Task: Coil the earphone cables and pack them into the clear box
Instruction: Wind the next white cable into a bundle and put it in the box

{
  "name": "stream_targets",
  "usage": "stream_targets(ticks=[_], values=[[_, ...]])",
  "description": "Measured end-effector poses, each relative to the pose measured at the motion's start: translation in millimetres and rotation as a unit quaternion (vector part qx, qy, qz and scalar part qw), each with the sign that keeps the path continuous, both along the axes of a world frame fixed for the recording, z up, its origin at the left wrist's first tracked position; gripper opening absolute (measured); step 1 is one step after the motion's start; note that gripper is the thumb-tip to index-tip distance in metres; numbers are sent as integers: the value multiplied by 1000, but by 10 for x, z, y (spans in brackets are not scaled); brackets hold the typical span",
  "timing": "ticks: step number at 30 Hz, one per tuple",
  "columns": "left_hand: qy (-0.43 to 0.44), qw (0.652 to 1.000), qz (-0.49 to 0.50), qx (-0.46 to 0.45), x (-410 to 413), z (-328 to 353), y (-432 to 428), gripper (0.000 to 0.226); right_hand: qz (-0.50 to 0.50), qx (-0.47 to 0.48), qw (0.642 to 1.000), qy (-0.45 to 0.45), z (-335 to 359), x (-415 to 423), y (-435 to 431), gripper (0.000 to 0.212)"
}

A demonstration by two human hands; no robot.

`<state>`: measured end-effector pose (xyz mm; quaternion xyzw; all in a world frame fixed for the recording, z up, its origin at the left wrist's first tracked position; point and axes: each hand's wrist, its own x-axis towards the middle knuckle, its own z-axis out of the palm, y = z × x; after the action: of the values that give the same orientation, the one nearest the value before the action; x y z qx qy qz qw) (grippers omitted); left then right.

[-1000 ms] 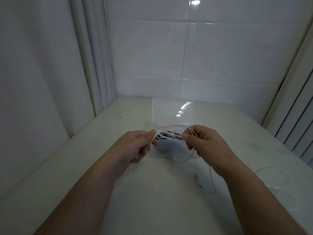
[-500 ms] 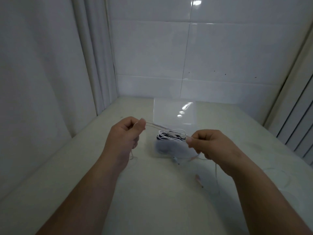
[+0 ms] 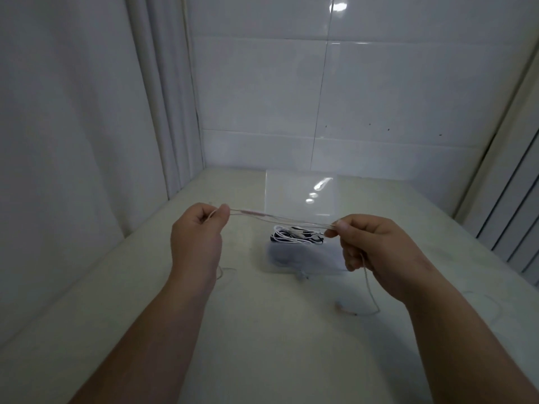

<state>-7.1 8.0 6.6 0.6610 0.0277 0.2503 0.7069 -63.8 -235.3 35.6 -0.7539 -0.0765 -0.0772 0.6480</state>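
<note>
Earphone cable (image 3: 280,219) is now being stretched wider than a second ago, pinched by left hand (image 3: 196,243) and right hand (image 3: 376,255) fingers; being straightened above clear box (image 3: 303,258), coiling pending.

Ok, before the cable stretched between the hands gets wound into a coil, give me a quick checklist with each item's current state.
1. Left hand pinches one end of the cable: ok.
2. Right hand pinches the other end: ok.
3. Span between the hands is straight and off the table: ok.
4. Cable free of knots: cannot tell, the strands blur together.
5. Tail below the right hand is gathered: not ok, it trails loose onto the table.
6. Clear box is open, lid up at the back: ok; coiled earphones already lie inside, spare room cannot tell.
</note>
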Motion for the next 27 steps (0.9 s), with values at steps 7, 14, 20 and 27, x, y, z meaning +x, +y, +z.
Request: stream_targets(ticks=[7, 14, 20, 27], values=[[77, 986, -64, 130, -95, 51, -64, 25, -19, -5, 1000, 8, -15, 23, -9, 23], [77, 997, 8, 16, -17, 36, -14, 26, -18, -62, 997, 39, -17, 9, 1, 23], [57, 990, 131, 16, -7, 54, 58, 25, -43, -105, 993, 37, -8, 1, -6, 23], [137, 981, 104, -90, 68, 21, 116, 23, -125, -137, 982, 20, -43, 61, -58, 26]])
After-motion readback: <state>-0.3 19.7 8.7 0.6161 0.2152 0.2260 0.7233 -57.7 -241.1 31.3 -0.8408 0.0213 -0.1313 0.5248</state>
